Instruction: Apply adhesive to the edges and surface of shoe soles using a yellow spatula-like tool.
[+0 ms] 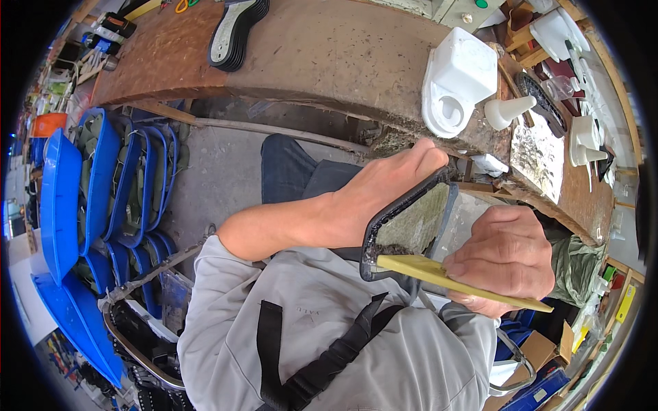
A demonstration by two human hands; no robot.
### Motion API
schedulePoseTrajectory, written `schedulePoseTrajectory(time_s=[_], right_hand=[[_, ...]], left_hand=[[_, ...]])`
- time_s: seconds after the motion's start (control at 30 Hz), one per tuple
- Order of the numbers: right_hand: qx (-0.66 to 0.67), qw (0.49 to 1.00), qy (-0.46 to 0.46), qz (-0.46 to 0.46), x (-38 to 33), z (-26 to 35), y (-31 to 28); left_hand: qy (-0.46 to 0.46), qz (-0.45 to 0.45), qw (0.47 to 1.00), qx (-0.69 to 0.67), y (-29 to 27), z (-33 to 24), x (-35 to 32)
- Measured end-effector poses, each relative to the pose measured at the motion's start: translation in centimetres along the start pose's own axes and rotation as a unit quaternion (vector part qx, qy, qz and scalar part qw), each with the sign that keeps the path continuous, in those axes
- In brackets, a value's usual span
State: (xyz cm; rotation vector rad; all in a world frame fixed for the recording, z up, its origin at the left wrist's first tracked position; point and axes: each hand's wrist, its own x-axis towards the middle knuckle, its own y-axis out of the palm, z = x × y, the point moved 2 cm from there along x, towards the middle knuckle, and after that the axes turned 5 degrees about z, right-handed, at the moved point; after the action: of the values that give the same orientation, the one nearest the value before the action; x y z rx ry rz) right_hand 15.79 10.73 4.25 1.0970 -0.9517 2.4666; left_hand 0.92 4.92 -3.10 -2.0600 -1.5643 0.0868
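Note:
My left hand is closed around a shoe sole with a thick black rim and a grey-green inner face. The sole is tilted up in front of my chest, and most of my left fingers are hidden behind it. In my right hand is a flat yellow-handled brush, gripped with curled fingers. The brush's dark end lies at the sole's lower inner edge, next to the black rim. Beyond both hands, a white container with a round opening stands at the bench edge.
The brown workbench bears a stack of black soles, a white nozzle-shaped cone and another dark sole. Blue bins with green pieces are stacked on the left. An open cardboard box sits at lower right.

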Motion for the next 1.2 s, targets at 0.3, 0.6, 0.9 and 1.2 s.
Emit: schedulePoseTrajectory(time_s=[0.3,0.6,0.9,1.2], right_hand=[[0.007,0.999,-0.001,0.039,-0.2,0.7,-0.5],[0.024,0.941,0.231,-0.246,-1.6,0.7,1.4],[-0.031,0.894,0.31,-0.323,-0.9,0.0,-0.2],[-0.061,0.973,0.077,-0.208,0.2,-0.1,0.5]], left_hand=[[0.006,-0.022,0.999,0.026,-0.1,0.2,-0.1],[0.056,-0.311,0.916,0.247,-1.8,-0.2,0.3],[0.08,-0.311,0.912,0.257,-1.9,-0.2,0.0],[0.01,-0.217,0.964,0.154,-1.6,0.0,0.3]])
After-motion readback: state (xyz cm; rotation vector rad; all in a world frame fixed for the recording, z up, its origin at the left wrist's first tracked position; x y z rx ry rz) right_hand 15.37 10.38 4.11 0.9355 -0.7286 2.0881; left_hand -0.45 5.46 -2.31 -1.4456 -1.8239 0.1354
